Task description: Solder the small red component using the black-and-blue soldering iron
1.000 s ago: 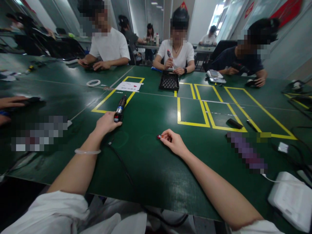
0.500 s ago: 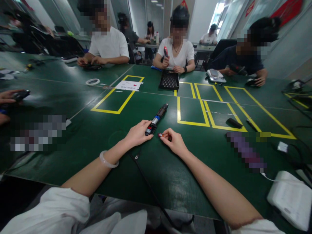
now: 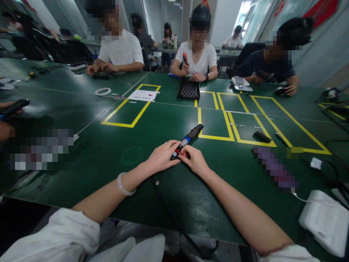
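An electric screwdriver (image 3: 193,134) lies aslant on the green table, its tip pointing away to the right. Its casing looks opened along the near half, with silver, blue and red parts showing. My left hand (image 3: 163,157) grips the rear of its body between thumb and fingers. Right beside it, my right hand (image 3: 195,159) is closed in a pinch against the same end. A small red part (image 3: 181,154) shows at those fingertips, mostly covered. The screwdriver's black cord (image 3: 170,211) runs under my left wrist toward the table's near edge.
Yellow tape outlines (image 3: 216,138) mark the table ahead. A black casing piece (image 3: 261,137) lies to the right, near a blurred-out purple object (image 3: 275,169) and a white box (image 3: 324,222). Co-workers sit opposite, one behind a black tray (image 3: 188,90); another person's hand (image 3: 7,127) is at left.
The screwdriver and my left hand have shifted right, the screwdriver's tip swinging rightward. My right hand's pinch, apart before with the small red part, now meets the tool's rear end.
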`<move>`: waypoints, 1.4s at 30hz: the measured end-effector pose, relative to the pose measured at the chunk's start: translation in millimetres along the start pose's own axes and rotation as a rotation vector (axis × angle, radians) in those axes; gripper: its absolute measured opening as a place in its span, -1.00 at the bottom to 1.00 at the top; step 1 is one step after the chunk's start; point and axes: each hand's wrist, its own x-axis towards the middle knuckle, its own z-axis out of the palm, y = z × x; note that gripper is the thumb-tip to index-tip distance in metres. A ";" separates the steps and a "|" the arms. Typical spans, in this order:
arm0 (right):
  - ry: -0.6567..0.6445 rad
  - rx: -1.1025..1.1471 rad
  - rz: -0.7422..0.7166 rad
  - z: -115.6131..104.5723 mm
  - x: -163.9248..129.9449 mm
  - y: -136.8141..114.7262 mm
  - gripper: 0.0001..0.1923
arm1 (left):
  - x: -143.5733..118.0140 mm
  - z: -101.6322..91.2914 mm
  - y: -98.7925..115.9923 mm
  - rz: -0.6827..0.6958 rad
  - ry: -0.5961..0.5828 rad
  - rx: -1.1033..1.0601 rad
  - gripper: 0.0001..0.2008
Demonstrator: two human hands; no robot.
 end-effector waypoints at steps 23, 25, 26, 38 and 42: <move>0.000 -0.440 -0.229 -8.9 -4.4 -8.9 -0.75 | 4.4 5.5 -0.3 -0.033 0.033 0.162 -0.43; 0.000 -0.456 -0.235 -9.4 -4.7 -10.6 -0.74 | 4.7 5.9 -3.1 -0.026 0.032 0.130 -0.43; 0.002 -0.459 -0.237 -9.6 -4.8 -11.0 -0.74 | 4.9 6.0 -4.4 -0.022 0.030 0.112 -0.43; -0.027 -0.449 -0.208 -10.4 -6.9 -9.1 -0.71 | 5.2 5.7 -12.2 -0.012 0.031 0.048 -0.40; -0.026 -0.412 -0.207 -8.7 -5.6 -7.7 -0.73 | 5.0 3.3 -4.4 -0.050 0.031 0.098 -0.41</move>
